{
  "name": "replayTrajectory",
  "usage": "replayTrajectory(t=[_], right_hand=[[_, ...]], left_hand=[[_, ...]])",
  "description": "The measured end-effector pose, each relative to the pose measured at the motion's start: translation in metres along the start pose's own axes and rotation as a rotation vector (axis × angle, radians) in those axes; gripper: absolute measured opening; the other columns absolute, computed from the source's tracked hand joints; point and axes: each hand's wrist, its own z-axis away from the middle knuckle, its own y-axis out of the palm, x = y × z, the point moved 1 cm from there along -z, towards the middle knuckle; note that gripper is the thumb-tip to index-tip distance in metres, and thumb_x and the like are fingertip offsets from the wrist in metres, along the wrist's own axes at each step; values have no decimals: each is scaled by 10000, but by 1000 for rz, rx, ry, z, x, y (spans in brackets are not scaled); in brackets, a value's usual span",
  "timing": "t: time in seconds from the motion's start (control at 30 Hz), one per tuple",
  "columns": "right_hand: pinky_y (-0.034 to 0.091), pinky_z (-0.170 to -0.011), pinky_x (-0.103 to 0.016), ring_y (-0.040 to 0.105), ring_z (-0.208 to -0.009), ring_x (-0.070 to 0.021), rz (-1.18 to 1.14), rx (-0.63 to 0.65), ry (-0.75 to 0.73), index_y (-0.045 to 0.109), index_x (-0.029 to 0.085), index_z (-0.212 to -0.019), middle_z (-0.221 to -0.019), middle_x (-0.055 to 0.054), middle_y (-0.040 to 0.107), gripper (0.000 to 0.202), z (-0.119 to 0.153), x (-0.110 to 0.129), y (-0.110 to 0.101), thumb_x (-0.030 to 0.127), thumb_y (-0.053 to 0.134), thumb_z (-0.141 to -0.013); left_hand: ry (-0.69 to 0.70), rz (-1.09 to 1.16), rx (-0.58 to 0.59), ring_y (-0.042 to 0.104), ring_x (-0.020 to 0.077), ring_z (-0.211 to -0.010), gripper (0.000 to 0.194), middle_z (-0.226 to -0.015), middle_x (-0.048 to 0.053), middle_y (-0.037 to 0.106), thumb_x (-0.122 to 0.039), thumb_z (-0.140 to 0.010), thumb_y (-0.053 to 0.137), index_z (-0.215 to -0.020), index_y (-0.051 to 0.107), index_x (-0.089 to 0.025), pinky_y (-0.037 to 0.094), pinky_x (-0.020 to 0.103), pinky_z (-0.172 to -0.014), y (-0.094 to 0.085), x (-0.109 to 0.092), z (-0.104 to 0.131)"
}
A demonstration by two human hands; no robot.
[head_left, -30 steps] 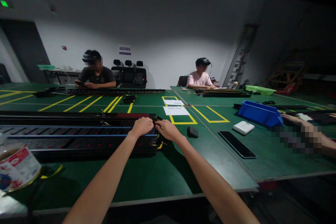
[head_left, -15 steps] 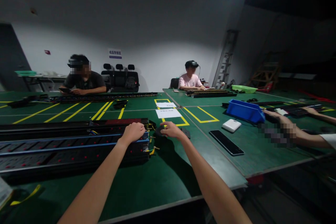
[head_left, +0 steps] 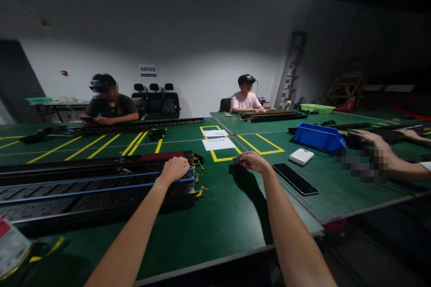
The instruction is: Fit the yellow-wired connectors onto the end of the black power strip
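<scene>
Several long black power strips [head_left: 84, 193], with rows of sockets, red dots and blue edges, lie side by side at left. My left hand [head_left: 174, 170] rests on them near their right ends, fingers curled over and closed on a strip. Yellow-green wires with metal terminals [head_left: 201, 192] stick out of the ends. To the right of these ends, my right hand [head_left: 254, 161] pinches a small dark piece [head_left: 237, 160] just above the green table. My fingers partly cover it, so its kind is unclear.
White paper sheets [head_left: 219, 144] lie inside yellow tape. A phone [head_left: 294, 179], a white box [head_left: 301, 157] and a blue bin [head_left: 318, 138] are at right. A co-worker's hand [head_left: 373, 143] is beyond them. Two people sit across the table [head_left: 215, 237].
My right hand has moved right, away from the strip ends to the small dark piece near the tape. My left hand has stayed on the strips. The view has shifted slightly.
</scene>
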Motion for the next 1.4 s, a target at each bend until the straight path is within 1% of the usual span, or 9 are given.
replayTrajectory(t=[0.3, 0.6, 0.8, 0.87, 0.97, 1.07, 1.2, 1.27, 1.4], right_hand=[[250, -368, -142, 334, -366, -38, 176, -34, 82, 576, 146, -761, -461, 75, 430, 80, -3, -12, -19, 117, 635, -808], [282, -393, -207, 403, -375, -92, 465, -121, 81, 612, 137, -651, -420, 30, 444, 115, -7, -14, -21, 128, 684, -740], [355, -493, -214, 549, -523, -132, 676, -214, -42, 709, 131, -743, -555, -27, 575, 61, -15, -15, -24, 187, 694, -761], [377, -518, -202, 583, -589, -134, 692, -234, -114, 735, 129, -865, -664, -46, 642, 142, -15, -14, -22, 251, 689, -809], [419, -540, -197, 611, -659, -138, 646, -104, -166, 688, 134, -1175, -875, -81, 707, 423, -12, -12, -17, 404, 696, -850], [490, -601, -219, 653, -786, -161, 588, 75, -120, 513, 189, -1437, -1181, -138, 675, 824, -9, -12, -13, 483, 816, -729], [541, -698, -267, 667, -990, -235, 629, 127, -82, 433, 273, -1505, -1336, -138, 613, 1099, -11, -14, -13, 323, 938, -530], [543, -737, -288, 669, -1011, -254, 724, 80, -120, 523, 265, -1441, -1270, -119, 655, 1020, -14, -15, -14, 284, 937, -509], [523, -808, -311, 675, -1033, -271, 907, -37, -192, 693, 265, -1227, -1153, -81, 706, 712, -18, -15, -14, 394, 908, -561]], left_hand=[[6, -5, 4, 723, 275, -896, 346, -905, 93, 762, -324, -919, 404, -794, 714, -233, 511, 328, -783, -2, -1, -1], [13, 9, -6, 716, 286, -880, 346, -883, 95, 754, -325, -908, 388, -770, 691, -230, 515, 348, -771, -1, 0, -1], [14, 18, -1, 711, 268, -866, 346, -876, 91, 750, -330, -911, 393, -757, 685, -224, 508, 333, -768, -3, -1, 0], [12, 14, 0, 713, 269, -866, 343, -875, 91, 750, -331, -909, 397, -759, 685, -223, 506, 328, -763, -3, -1, 0], [10, 8, -4, 716, 276, -869, 333, -881, 97, 753, -321, -902, 403, -762, 687, -221, 505, 330, -763, -1, 0, -1], [16, 1, -15, 718, 278, -863, 321, -873, 99, 753, -296, -891, 405, -757, 687, -220, 501, 330, -761, 0, 0, -2], [21, 1, -14, 718, 278, -854, 317, -874, 94, 755, -293, -890, 409, -754, 687, -223, 497, 328, -753, 1, 1, -2], [24, 3, -19, 718, 281, -853, 317, -872, 95, 755, -294, -890, 408, -747, 682, -222, 496, 330, -746, 0, 0, -2], [29, 8, -21, 717, 286, -850, 321, -865, 100, 752, -295, -891, 408, -735, 677, -215, 498, 334, -737, -1, 0, -2]])
